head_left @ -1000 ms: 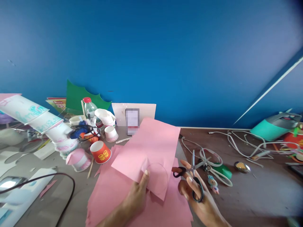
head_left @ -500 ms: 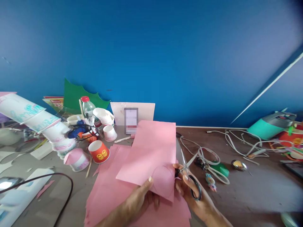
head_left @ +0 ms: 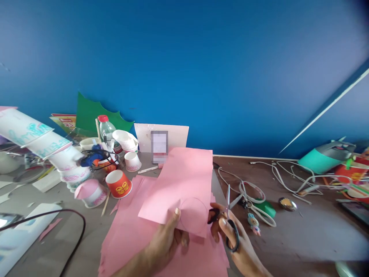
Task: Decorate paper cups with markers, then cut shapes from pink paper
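A sheet of pink paper (head_left: 188, 173) with a circle drawn near its lower right corner is pinched by my left hand (head_left: 168, 236), thumb on top and fingers beneath. Just right of the sheet, my right hand (head_left: 230, 231) holds a pair of scissors (head_left: 229, 202) with black handles. Its thumb and fingers are in the loops, and the blades stand apart, pointing up and away from the paper. More pink sheets (head_left: 129, 234) lie in a pile under both hands.
Left of the paper stand a red paper cup (head_left: 118, 184), a small white cup (head_left: 132, 161) and a stacked-cup tube (head_left: 54, 144). A bottle (head_left: 106, 130) is behind. White cables (head_left: 284, 175), a keychain (head_left: 253, 223) and a teal container (head_left: 323, 157) lie at right.
The near edge of the sheet now bends up by my left thumb. My right hand and the scissors have turned slightly, and the blades point more upright.
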Demonstrator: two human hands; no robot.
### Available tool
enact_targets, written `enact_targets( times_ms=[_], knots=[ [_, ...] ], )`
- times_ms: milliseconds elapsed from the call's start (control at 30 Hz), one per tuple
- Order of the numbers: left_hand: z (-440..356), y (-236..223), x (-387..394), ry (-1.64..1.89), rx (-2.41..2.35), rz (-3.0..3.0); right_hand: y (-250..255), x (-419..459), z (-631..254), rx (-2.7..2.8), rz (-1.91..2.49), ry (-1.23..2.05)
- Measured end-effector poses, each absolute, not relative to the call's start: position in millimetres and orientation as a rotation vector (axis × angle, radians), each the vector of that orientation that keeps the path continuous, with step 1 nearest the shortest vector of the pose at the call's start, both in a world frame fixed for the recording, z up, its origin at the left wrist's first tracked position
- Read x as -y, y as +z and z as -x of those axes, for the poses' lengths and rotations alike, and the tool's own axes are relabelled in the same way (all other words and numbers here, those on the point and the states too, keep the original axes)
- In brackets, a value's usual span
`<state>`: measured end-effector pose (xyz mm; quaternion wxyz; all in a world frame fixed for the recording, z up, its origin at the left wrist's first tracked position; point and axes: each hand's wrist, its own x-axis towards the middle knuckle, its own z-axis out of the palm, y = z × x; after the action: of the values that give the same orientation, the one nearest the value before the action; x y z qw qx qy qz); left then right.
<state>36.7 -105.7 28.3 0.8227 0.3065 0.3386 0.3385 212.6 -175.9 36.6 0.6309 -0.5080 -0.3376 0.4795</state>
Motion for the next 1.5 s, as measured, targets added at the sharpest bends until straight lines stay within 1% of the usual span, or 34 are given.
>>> enact_targets(
  times_ms=[133, 267, 400, 567, 733, 967, 1167, 1367, 1500],
  knots=[
    [-33, 33, 106, 0.738, -0.730, -0.698, 45, 181, -201, 0.813, 1.245, 1.083],
    [-32, 47, 103, 0.786, -0.741, -0.646, 48, 188, -191, 0.821, 1.297, 1.136],
    [-33, 57, 97, 0.814, -0.644, -0.614, 47, 195, -179, 0.865, 1.308, 1.195],
    [-36, 53, 97, 0.792, -0.494, -0.608, 48, 198, -165, 0.889, 1.254, 1.323],
    [-42, 48, 101, 0.723, -0.371, -0.613, 49, 200, -168, 0.946, 1.256, 1.238],
    [-41, 51, 102, 0.585, -0.405, -0.667, 42, 200, -163, 1.075, 1.254, 1.142],
    [-43, 46, 107, 0.618, -0.441, -0.685, 41, 196, -163, 1.113, 1.257, 1.089],
    [-42, 45, 114, 0.650, -0.453, -0.716, 46, 201, -166, 1.014, 1.300, 1.183],
    [-41, 44, 113, 0.675, -0.441, -0.717, 56, 200, -164, 1.016, 1.323, 1.115]
  ],
)
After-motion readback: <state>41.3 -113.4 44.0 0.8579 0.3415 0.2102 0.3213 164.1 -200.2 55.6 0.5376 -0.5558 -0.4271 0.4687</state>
